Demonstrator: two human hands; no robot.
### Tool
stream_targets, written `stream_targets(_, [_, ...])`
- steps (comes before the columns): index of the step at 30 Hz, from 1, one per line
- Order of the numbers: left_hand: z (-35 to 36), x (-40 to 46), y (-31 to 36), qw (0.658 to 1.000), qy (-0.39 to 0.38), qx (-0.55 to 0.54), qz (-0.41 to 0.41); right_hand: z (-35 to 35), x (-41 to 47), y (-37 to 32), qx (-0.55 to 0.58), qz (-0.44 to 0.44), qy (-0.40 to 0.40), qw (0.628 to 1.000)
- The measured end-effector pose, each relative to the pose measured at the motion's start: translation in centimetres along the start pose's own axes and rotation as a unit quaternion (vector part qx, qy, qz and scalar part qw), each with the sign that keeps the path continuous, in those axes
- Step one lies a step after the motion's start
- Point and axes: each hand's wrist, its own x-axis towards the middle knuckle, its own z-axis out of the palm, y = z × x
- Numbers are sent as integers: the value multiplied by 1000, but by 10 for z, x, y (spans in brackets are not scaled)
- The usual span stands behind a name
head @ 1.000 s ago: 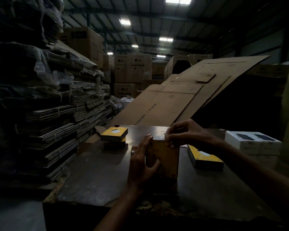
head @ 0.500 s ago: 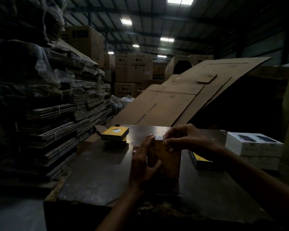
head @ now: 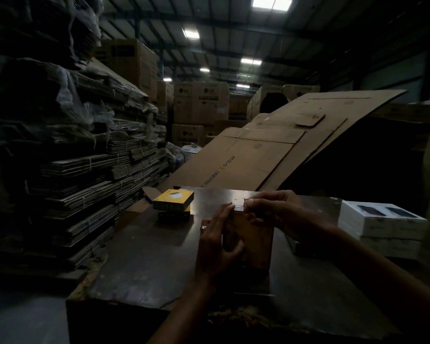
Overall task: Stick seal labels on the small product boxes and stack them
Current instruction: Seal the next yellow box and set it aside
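Yellow product box (head: 252,238) stood on end near the middle of the table (head: 147,256), long axis vertical, probably so its top flap faced up for sealing. Left hand (head: 217,240) gripped its side to steady it; right hand (head: 268,209) pinched the seal label (head: 238,208) at the top edge. Finished stack (head: 173,203) sat far left.

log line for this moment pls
left hand steadies upright box | right hand presses seal label on top edge | stack waits
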Motion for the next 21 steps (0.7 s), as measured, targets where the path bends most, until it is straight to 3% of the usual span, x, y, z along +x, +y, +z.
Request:
stream_targets(7, [1, 0, 1, 1000, -3, -12, -9, 0, -4, 9, -194, -118, 101, 969])
stream_targets(16, [2, -1, -2, 1000, 1, -11, -3, 3, -3, 24, -130, -116, 144, 974])
stream_targets(21, [3, -1, -4, 1000, 0, -8, 9, 4, -7, 27, -92, -79, 127, 985])
